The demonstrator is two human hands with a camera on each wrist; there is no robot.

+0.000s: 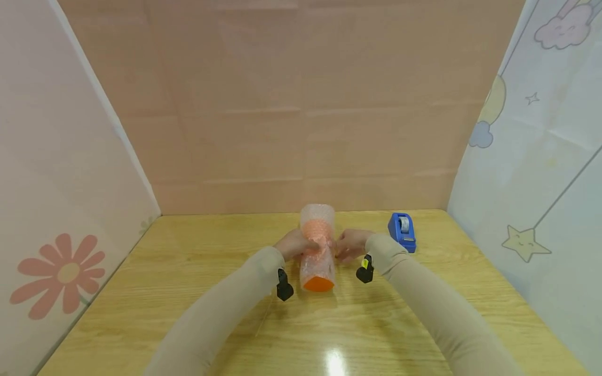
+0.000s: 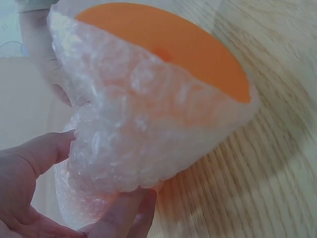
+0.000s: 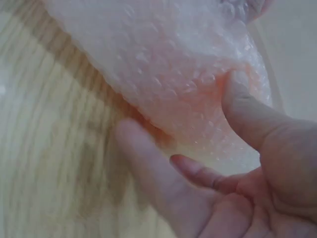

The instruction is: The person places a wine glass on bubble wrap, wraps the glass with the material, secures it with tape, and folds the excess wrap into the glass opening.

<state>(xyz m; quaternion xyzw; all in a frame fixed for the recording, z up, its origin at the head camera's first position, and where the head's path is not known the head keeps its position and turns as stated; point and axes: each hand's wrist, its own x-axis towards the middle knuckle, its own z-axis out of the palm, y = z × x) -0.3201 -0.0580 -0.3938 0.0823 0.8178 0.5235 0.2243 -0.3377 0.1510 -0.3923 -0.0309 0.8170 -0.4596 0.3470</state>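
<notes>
Bubble-wrapped orange item (image 1: 317,267) lies lengthwise on the wood-grain table (image 1: 188,271), centred ahead of the operator and between the 2 hands. Its near end shows a smooth orange face (image 1: 319,284), partly covered by the bubble wrap (image 2: 129,134); the far end of the wrap is whitish and translucent. The wrap narrows at mid-length, where both hands are in contact. The shape of the item beneath the wrap cannot be fully determined.

Left hand (image 1: 295,244): positioned on the left side of the item. The thumb and fingers are parted by the thickness of the wrapped body and curl around it, gripping the wrap from 2 sides.

Right hand (image 1: 351,244): positioned on the right side. The thumb presses against the wrap, while the other visible fingers (image 3: 158,173) extend loosely, well apart from the thumb, near the lower edge of the wrap. The hand is largely spread rather than clasped.

Blue tape dispenser (image 1: 405,238), fitted with 1 tape roll (image 1: 404,225), stands on the table to the right, beyond the right sleeve (image 1: 437,297). Each wrist carries 1 black device. Brown backing (image 1: 301,104) rises behind the table; the left panel bears a pink flower (image 1: 68,273).
</notes>
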